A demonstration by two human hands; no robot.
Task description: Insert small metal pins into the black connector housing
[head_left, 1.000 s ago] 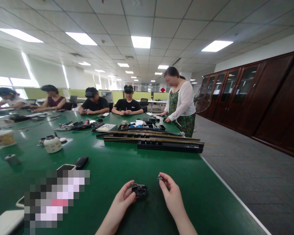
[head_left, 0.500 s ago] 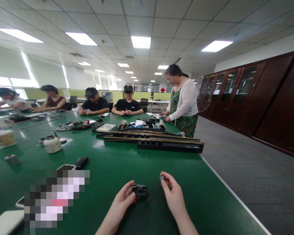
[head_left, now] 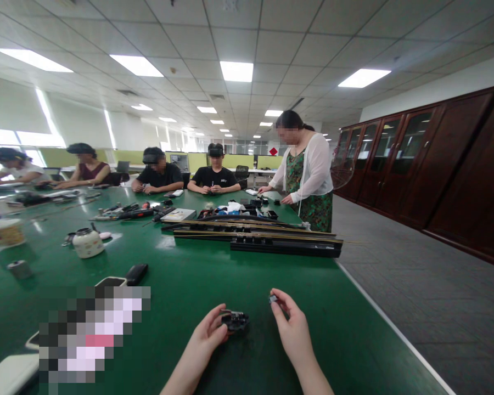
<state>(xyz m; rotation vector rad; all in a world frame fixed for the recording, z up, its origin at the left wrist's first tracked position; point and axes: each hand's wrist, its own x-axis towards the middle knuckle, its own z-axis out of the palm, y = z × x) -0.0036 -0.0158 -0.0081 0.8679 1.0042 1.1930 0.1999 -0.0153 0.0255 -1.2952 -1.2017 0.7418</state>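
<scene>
Between the thumb and fingers of my left hand [head_left: 209,333] is a small black plastic housing [head_left: 236,322] with an open, uneven inside; its exact kind I cannot make out. My right hand [head_left: 288,322] pinches a tiny grey-blue part [head_left: 272,299] between thumb and fingertips, too small to name. The two hands are apart, both held over the near part of the green table [head_left: 181,285], and the two parts do not touch.
Long black rails [head_left: 286,248] with thin yellowish rods lie across the table ahead. To the left stand a cream jar [head_left: 88,242], a metal cylinder [head_left: 20,269] and a black case [head_left: 137,274]. A person [head_left: 308,164] stands at the right edge; several people sit opposite.
My hands and the parts in them stay almost still. The standing person has leaned a little to the left, and their hands have moved over the small items on the far table.
</scene>
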